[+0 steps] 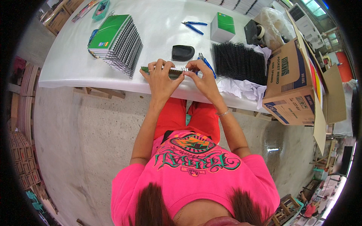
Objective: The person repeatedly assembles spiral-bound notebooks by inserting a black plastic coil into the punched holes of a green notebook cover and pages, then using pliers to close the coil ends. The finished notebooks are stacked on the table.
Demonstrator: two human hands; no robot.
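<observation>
At the table's near edge my left hand [161, 79] grips a small notebook [144, 69] with a green cover, its fingers over the top and mostly hiding it. My right hand [203, 81] pinches the end of a black spiral coil [184, 70] along the notebook's edge. Just beside the right fingers lie blue-handled pliers [206, 64]. Beyond my hands sits a black rounded object [183, 52], its kind unclear. To the right is a pile of black spiral coils [239, 63] on white paper [241, 89].
A tall stack of spiral-bound green notebooks [115, 41] stands left on the white table [68, 60]. Farther back are more blue-handled pliers [195, 28] and a block of green-topped pads [222, 28]. An open cardboard box [290, 83] stands at the right edge, near a tape roll [260, 32].
</observation>
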